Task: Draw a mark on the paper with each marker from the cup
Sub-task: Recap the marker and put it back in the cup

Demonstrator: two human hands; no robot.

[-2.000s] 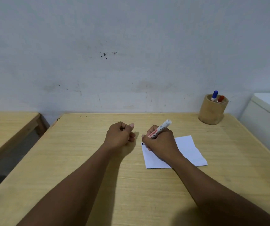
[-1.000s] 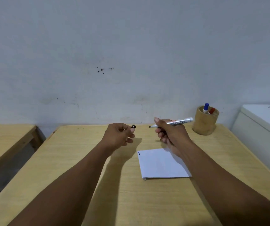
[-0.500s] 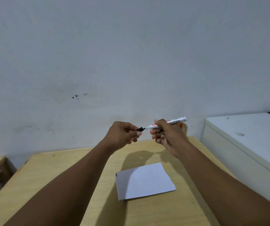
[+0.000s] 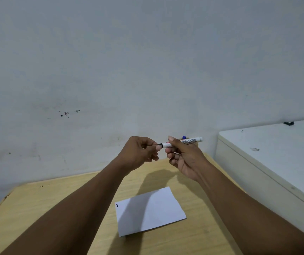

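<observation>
Paper (image 4: 150, 211) lies on the tabletop (image 4: 37, 208), one black mark at its near-left corner. Above it, the right hand (image 4: 183, 159) grips a marker (image 4: 181, 142) while the left hand (image 4: 140, 153) pinches the cap onto its tip. A misaligned push could leave ink on the fingers (image 4: 158, 147) or the cap loose.

The hands have risen off the bench and met — the left hand (image 4: 141, 151) now presses the black cap (image 4: 160, 144) onto the marker (image 4: 182, 141), lifted from the paper (image 4: 150, 211) — a short black mark (image 4: 117, 205) remains.
</observation>
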